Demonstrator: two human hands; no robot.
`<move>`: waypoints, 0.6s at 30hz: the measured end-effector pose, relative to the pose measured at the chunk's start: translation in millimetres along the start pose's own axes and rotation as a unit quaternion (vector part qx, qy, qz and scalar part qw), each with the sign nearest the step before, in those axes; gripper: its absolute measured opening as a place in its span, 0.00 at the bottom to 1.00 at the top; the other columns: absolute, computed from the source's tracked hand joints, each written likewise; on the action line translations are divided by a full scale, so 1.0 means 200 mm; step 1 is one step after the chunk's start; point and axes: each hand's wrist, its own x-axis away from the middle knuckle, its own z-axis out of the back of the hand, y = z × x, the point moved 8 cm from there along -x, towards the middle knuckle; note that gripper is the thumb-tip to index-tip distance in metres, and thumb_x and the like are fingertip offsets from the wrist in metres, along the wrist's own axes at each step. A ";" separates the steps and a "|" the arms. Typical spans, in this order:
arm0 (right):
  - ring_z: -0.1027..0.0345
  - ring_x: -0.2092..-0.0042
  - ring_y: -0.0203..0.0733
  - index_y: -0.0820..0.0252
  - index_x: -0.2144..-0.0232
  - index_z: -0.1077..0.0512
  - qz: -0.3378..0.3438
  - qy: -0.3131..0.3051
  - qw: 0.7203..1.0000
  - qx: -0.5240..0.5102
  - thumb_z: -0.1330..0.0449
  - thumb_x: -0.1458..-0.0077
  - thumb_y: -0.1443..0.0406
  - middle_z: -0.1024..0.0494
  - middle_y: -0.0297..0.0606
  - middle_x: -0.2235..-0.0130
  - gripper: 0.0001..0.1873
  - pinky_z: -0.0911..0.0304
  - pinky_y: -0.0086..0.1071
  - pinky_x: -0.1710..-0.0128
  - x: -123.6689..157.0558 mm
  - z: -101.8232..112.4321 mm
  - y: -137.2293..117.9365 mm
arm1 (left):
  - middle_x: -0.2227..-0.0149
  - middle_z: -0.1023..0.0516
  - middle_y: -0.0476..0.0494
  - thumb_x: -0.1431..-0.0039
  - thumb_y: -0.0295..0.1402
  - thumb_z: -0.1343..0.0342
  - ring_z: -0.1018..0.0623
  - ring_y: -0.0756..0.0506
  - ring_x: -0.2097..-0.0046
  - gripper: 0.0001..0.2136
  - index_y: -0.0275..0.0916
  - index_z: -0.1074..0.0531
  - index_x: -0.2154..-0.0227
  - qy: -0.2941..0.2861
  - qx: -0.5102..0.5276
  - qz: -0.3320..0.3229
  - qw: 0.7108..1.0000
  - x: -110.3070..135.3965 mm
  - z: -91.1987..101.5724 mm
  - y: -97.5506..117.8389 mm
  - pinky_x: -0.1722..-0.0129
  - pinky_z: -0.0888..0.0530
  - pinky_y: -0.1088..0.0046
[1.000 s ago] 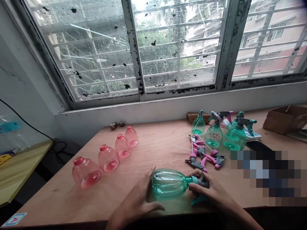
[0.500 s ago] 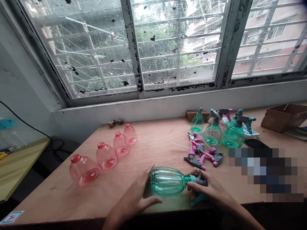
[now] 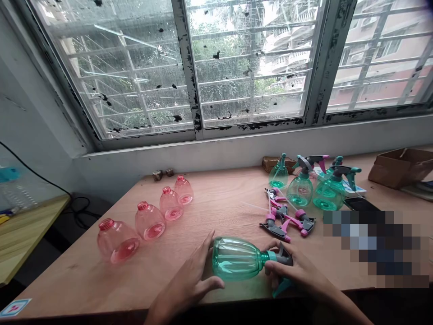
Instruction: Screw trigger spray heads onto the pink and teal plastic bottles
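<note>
A green see-through spray bottle (image 3: 237, 258) lies on its side near the front edge of the wooden table (image 3: 216, 203). My left hand (image 3: 191, 280) cups its base, fingers spread along the wall. The fingers of my right hand (image 3: 297, 271) are closed round the bottle's neck and its grey and teal trigger head (image 3: 282, 258).
Several pink bottles without heads (image 3: 149, 221) stand in a row at the left. Pink and grey trigger heads (image 3: 286, 221) lie loose right of centre. Behind them stand green spray bottles (image 3: 314, 185). A cardboard box (image 3: 399, 167) sits far right.
The green bottle and both hands have barely shifted; my right fingers have moved slightly on the trigger head. The view has dropped a little.
</note>
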 end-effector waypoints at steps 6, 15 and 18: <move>0.23 0.74 0.41 0.61 0.60 0.29 -0.009 -0.012 1.000 0.013 0.30 0.47 0.52 0.18 0.34 0.72 0.22 0.29 0.31 0.72 0.01 -0.01 0.00 | 0.28 0.48 0.40 0.38 0.50 0.40 0.45 0.34 0.29 0.40 0.46 0.52 0.29 0.005 -0.033 -0.014 0.999 0.00 0.01 0.03 0.30 0.48 0.53; 0.22 0.74 0.42 0.60 0.61 0.30 -0.014 -0.010 1.000 -0.007 0.30 0.49 0.50 0.18 0.35 0.72 0.23 0.29 0.31 0.72 0.00 -0.01 0.01 | 0.28 0.48 0.39 0.49 0.41 0.27 0.45 0.33 0.29 0.56 0.49 0.62 0.28 0.016 -0.030 0.002 0.999 0.00 0.00 0.03 0.30 0.44 0.51; 0.23 0.74 0.41 0.60 0.61 0.30 -0.012 -0.015 1.000 -0.013 0.30 0.48 0.51 0.18 0.34 0.72 0.23 0.30 0.31 0.72 0.00 -0.01 0.02 | 0.27 0.52 0.39 0.55 0.42 0.24 0.47 0.32 0.28 0.59 0.48 0.61 0.28 0.006 -0.055 0.001 0.998 0.00 0.00 0.03 0.30 0.46 0.51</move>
